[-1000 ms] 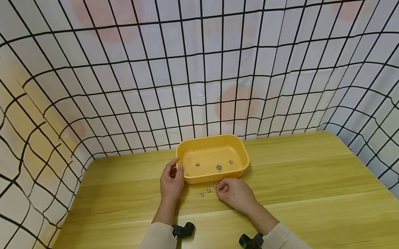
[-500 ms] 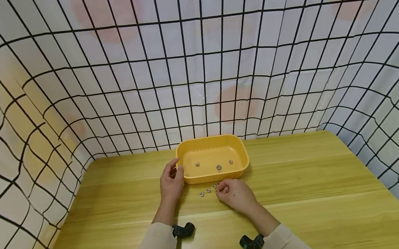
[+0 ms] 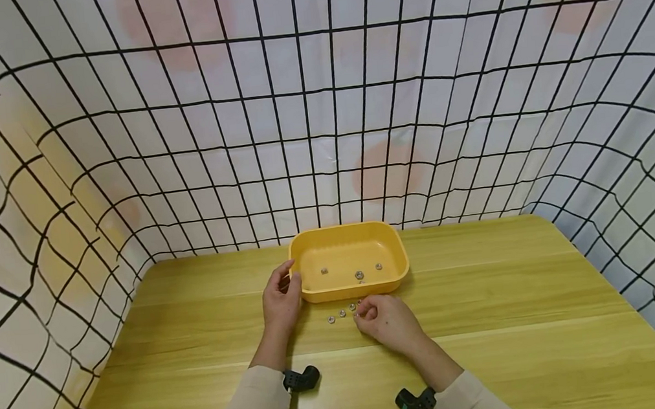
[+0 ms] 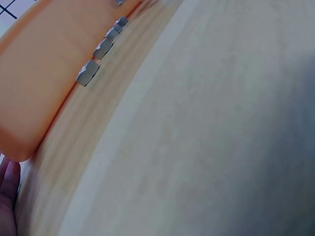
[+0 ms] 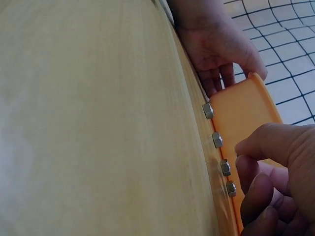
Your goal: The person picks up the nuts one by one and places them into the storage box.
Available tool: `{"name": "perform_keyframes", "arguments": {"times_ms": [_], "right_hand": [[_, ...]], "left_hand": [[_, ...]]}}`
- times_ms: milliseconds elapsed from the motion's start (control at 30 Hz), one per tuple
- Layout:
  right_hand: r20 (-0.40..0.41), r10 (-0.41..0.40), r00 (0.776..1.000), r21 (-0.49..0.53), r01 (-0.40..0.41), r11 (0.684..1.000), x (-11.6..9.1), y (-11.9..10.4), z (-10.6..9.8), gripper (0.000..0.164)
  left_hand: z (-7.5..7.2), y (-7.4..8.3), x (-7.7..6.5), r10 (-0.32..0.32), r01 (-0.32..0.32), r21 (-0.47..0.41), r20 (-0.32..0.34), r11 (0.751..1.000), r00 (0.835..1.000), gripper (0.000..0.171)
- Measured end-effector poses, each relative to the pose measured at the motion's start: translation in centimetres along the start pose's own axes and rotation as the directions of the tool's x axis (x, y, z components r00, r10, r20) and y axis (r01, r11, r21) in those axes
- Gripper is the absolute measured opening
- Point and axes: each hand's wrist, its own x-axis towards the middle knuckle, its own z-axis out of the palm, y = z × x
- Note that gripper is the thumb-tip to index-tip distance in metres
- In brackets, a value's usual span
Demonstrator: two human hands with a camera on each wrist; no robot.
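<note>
A yellow plastic tray (image 3: 387, 286) stands at the back of the wooden table, with a few metal nuts (image 3: 360, 275) inside. In front of it several hex nuts (image 3: 342, 313) form a slanting row, seen larger in the left wrist view as nuts (image 4: 87, 73) beside the tray wall. My left hand (image 3: 281, 305) rests its relaxed fingers against the tray's left end. Just right of the row, my right hand (image 3: 389, 322) brings curled thumb and index finger together. A small nut (image 4: 118, 2), mostly hidden, appears pinched there, above the tabletop.
A white curtain (image 3: 320, 117) with a black grid surrounds the table (image 3: 516, 292) at the back and both sides. Black wrist cameras, the left camera (image 3: 302, 379) and the right camera (image 3: 416, 402), sit by the sleeves.
My right wrist has shifted very slightly right and toward the near edge. The left hand, tray and row of nuts stay in place.
</note>
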Motion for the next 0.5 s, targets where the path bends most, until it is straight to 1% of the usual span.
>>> {"name": "perform_keyframes", "arguments": {"times_ms": [167, 500], "right_hand": [[0.003, 0.001, 1.0, 0.013, -0.001, 1.0, -0.31, -0.33, -0.25, 0.009], [0.002, 0.013, 1.0, 0.009, -0.013, 1.0, -0.81, -1.02, -0.96, 0.007]], "left_hand": [[-0.02, 0.08, -0.07, -0.007, 0.007, -0.004, 0.006, 1.0, 1.0, 0.035], [0.0, 0.15, -0.09, 0.012, -0.011, -0.004, 0.003, 1.0, 1.0, 0.034]]}}
